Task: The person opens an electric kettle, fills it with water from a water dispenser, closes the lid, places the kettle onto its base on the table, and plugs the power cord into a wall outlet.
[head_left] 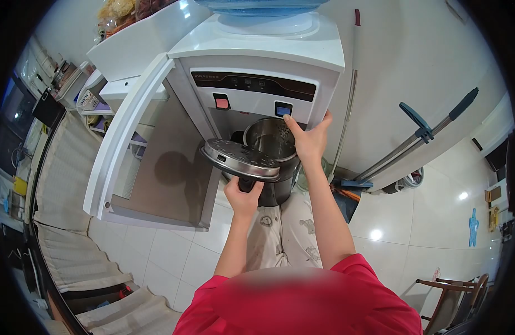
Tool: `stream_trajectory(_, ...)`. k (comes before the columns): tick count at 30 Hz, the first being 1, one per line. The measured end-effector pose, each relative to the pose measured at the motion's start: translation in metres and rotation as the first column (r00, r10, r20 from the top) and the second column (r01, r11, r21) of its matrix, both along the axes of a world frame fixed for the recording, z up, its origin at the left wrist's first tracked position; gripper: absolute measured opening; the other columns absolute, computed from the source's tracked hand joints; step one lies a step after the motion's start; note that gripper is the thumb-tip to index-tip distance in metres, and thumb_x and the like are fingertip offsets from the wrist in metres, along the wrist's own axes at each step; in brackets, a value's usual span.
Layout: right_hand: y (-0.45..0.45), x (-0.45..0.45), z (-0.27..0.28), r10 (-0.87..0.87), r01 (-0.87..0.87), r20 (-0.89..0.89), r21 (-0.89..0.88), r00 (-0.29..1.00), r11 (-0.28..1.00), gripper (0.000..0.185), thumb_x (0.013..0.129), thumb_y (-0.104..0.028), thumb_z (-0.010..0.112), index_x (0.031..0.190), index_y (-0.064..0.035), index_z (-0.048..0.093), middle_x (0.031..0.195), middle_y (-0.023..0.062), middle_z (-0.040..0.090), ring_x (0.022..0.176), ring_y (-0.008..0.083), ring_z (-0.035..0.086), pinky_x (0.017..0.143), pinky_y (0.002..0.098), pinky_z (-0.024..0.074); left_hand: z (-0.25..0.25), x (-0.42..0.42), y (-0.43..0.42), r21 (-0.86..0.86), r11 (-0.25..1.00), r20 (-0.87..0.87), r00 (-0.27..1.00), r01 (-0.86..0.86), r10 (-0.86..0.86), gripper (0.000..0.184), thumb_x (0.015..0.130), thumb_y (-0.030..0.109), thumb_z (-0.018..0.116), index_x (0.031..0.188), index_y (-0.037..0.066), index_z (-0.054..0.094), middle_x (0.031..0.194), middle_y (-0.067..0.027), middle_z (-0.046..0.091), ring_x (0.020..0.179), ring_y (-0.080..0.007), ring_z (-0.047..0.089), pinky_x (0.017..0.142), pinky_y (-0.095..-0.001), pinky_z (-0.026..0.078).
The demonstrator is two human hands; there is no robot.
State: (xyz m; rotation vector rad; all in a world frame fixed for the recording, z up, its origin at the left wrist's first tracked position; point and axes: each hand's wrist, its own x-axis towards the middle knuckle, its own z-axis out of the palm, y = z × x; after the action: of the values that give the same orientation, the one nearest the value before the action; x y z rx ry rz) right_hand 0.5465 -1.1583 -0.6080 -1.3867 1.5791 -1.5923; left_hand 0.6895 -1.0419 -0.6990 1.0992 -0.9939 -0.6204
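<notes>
My left hand (244, 196) is closed round the black handle of a kettle (274, 192), whose steel lid (240, 159) stands tilted open toward me. The kettle's open steel mouth (268, 137) sits under the taps of a white water dispenser (257, 42). My right hand (309, 137) is at the dispenser's front right edge, thumb on the blue button (283, 110) and fingers spread toward the side. To the left of the blue button is a red button (221, 102).
The dispenser's glass-panelled door (168, 162) hangs open at left. A blue water bottle (263, 5) stands on top. Long-handled tools and a dustpan (346, 202) lean at right. Shelves (95, 106) and beige curtains (67, 184) line the left; a wooden chair (453, 286) is at lower right.
</notes>
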Motion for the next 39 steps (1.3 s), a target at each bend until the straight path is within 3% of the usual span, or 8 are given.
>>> stream_trajectory(39, 0.0000, 0.0009, 0.0001, -0.003, 0.003, 0.006, -0.006, 1.000, 1.000, 0.100, 0.068, -0.036, 0.085, 0.140, 0.0020, 0.027, 0.135, 0.0210, 0.049, 0.119, 0.0338, 0.055, 0.100, 0.0406, 0.0420, -0.0051, 0.0009, 0.0004, 0.007, 1.000, 0.008, 1.000, -0.019, 0.019, 0.030, 0.074, 0.012, 0.080, 0.093, -0.005, 0.065, 0.083, -0.0091, 0.070, 0.077, -0.0134, 0.064, 0.072, -0.0286, 0.050)
